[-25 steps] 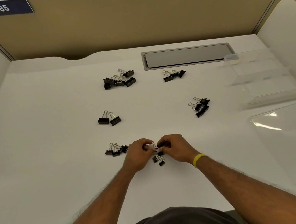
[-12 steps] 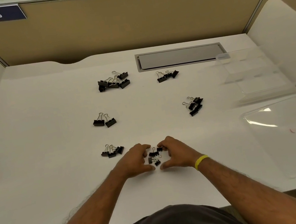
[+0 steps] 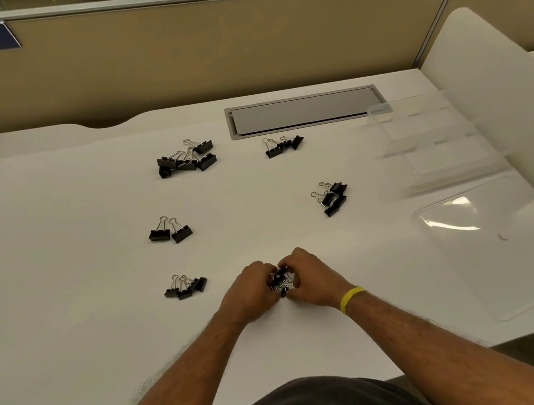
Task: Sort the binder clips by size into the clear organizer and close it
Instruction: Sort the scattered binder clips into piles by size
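Several tiny black binder clips [image 3: 281, 282] lie bunched near the front of the white desk [image 3: 65, 301]. My left hand [image 3: 250, 291] and my right hand [image 3: 312, 280] cup them from both sides, fingers closed around the bunch. Other black clip groups sit apart: a big pile [image 3: 187, 158] at the back, a small group [image 3: 282, 145] near the grommet, a pair [image 3: 170, 231] at the left, a cluster [image 3: 332, 197] at the right, and a group [image 3: 185, 286] left of my hands. The clear organizer [image 3: 429, 136] stands open at the back right, its clear lid [image 3: 507, 246] lying flat in front of it.
A grey cable cover [image 3: 304, 111] is set into the desk at the back. Tan partition walls [image 3: 201, 49] with number plates 385 and 386 close off the rear. White side dividers [image 3: 498, 91] flank the desk.
My hands, spread flat around the tiny clips half a second ago, have drawn together and closed over them. The view has shifted slightly; other clip groups have not moved.
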### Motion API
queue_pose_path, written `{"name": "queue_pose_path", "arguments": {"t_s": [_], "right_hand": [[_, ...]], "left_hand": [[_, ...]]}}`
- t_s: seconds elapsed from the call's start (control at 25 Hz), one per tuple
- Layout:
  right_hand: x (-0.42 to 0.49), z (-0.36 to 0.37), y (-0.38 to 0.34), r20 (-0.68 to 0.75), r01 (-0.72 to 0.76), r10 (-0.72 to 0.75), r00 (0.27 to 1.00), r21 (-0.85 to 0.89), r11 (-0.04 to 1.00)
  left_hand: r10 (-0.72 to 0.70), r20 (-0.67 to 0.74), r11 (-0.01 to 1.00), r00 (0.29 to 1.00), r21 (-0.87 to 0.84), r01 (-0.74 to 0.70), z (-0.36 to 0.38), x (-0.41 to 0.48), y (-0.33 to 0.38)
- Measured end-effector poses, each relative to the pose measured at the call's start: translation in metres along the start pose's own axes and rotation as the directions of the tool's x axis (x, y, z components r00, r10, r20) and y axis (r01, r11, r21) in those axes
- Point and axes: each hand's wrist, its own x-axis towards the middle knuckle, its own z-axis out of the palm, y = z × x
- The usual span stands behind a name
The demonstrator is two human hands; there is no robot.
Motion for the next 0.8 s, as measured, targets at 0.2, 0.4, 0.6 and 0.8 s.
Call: {"name": "queue_pose_path", "arguments": {"t_s": [0.2,0.4,0.6,0.8], "right_hand": [[-0.002,-0.006,0.012,-0.037,-0.032,0.034,0.999,0.074,0.997],[-0.008,-0.012,0.018,-0.045,-0.018,0.023,0.999,0.102,0.995],[-0.011,-0.018,0.026,-0.165,-0.018,0.038,0.985,0.122,0.992],[0.0,-0.017,0.021,-0.279,0.055,-0.015,0.96,0.135,0.989]], "left_hand": [[0.011,-0.039,1.0,0.999,0.013,-0.011,0.012,0.012,0.013],[0.035,-0.067,0.999,0.997,-0.012,-0.036,0.016,0.013,0.005],[0.071,-0.142,0.997,0.987,-0.013,-0.074,0.009,0.004,-0.008],[0.093,-0.241,0.995,0.966,0.052,-0.083,-0.001,-0.001,-0.019]]}}
